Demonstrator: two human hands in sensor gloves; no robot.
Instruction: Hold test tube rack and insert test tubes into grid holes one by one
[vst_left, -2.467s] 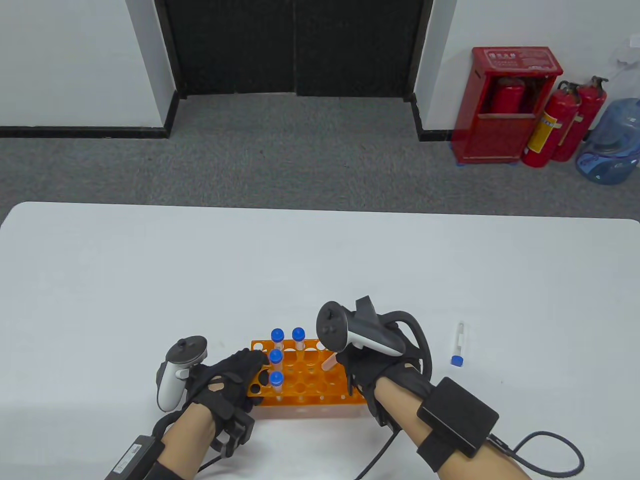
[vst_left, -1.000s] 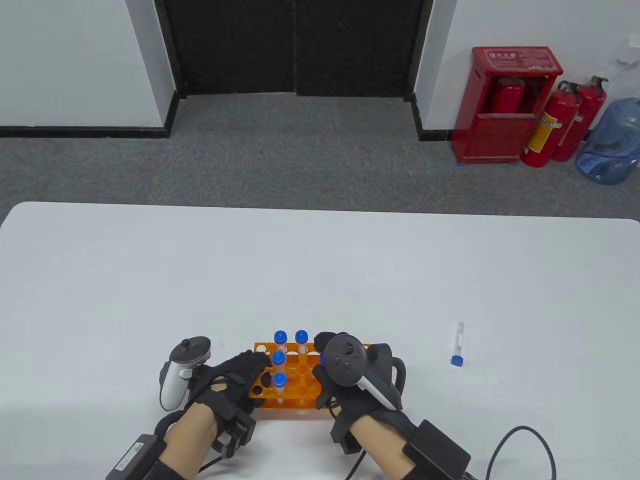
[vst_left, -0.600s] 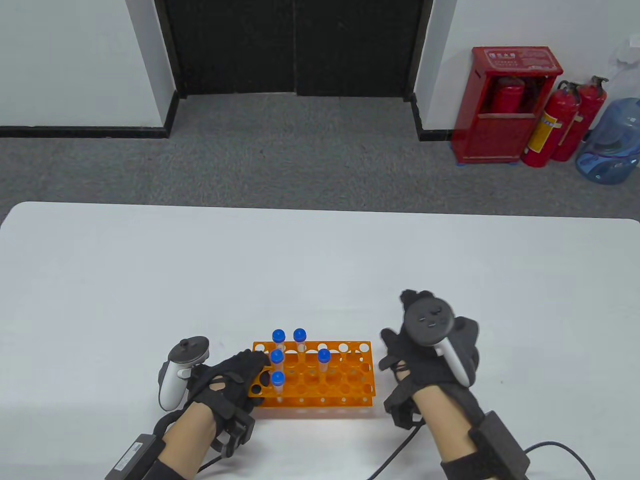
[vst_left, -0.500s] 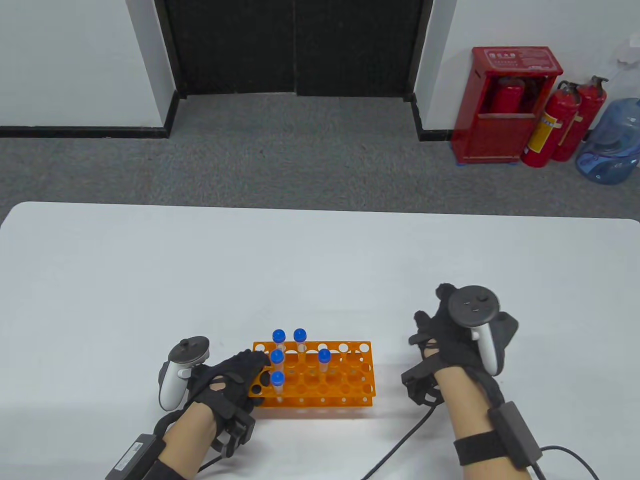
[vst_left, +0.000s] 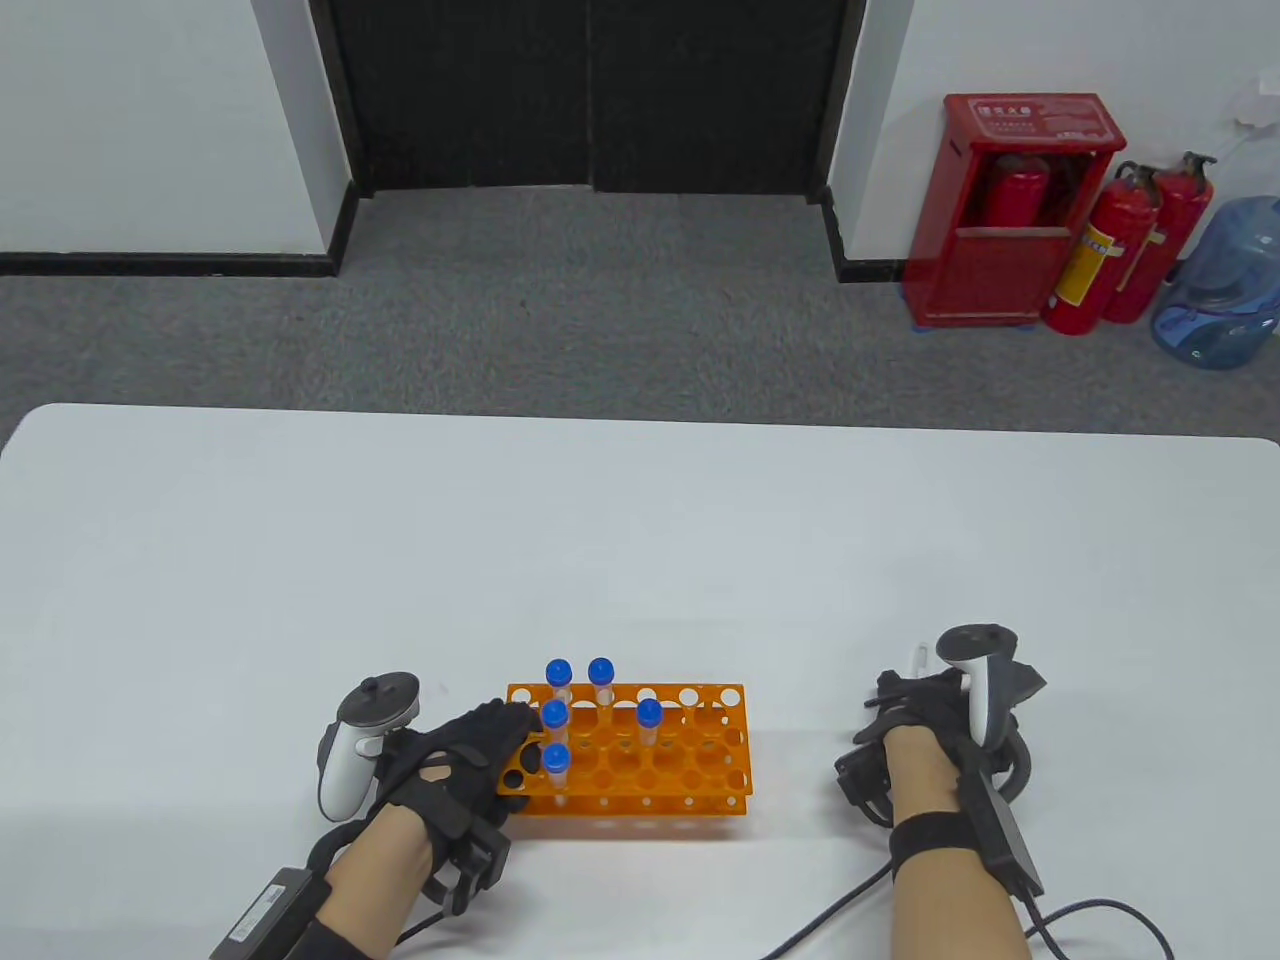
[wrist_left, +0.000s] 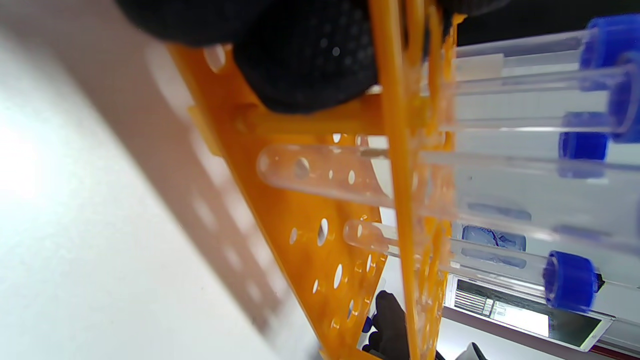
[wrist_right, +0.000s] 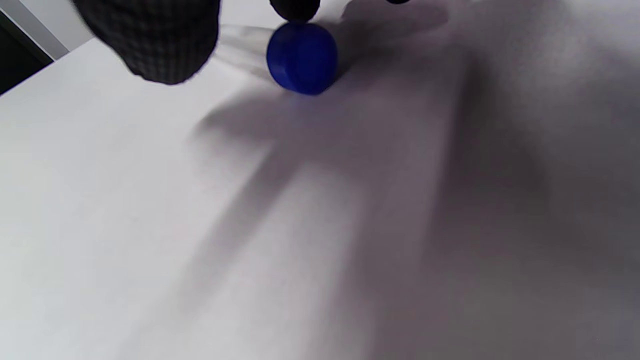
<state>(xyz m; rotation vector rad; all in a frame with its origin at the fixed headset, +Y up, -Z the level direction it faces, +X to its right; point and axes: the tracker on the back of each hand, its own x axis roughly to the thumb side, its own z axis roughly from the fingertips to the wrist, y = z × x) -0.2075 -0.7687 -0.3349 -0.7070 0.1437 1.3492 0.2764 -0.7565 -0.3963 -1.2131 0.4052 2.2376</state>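
Note:
An orange test tube rack (vst_left: 690, 775) stands near the table's front edge and holds several clear tubes with blue caps (vst_left: 649, 712). My left hand (vst_left: 508, 752) grips the rack's left end. In the left wrist view its fingers (wrist_left: 305, 60) press on the rack (wrist_left: 310, 240) beside the tubes (wrist_left: 330, 172). My right hand (vst_left: 897, 697) is down over a loose tube (vst_left: 918, 656) lying on the table to the right of the rack. In the right wrist view one fingertip (wrist_right: 295, 7) touches the tube's blue cap (wrist_right: 302, 59). The thumb (wrist_right: 150, 40) is beside it, and any grip is hidden.
The white table (vst_left: 640, 540) stretches far and to both sides of the rack. Cables (vst_left: 1090, 915) trail from my right wrist along the front edge. A red extinguisher cabinet (vst_left: 1020, 210) and a water bottle (vst_left: 1225, 285) stand on the floor far behind.
My right hand set a tube into the rack, let go, swung right and came down over the loose tube on the table. My left hand and the rack have stayed put.

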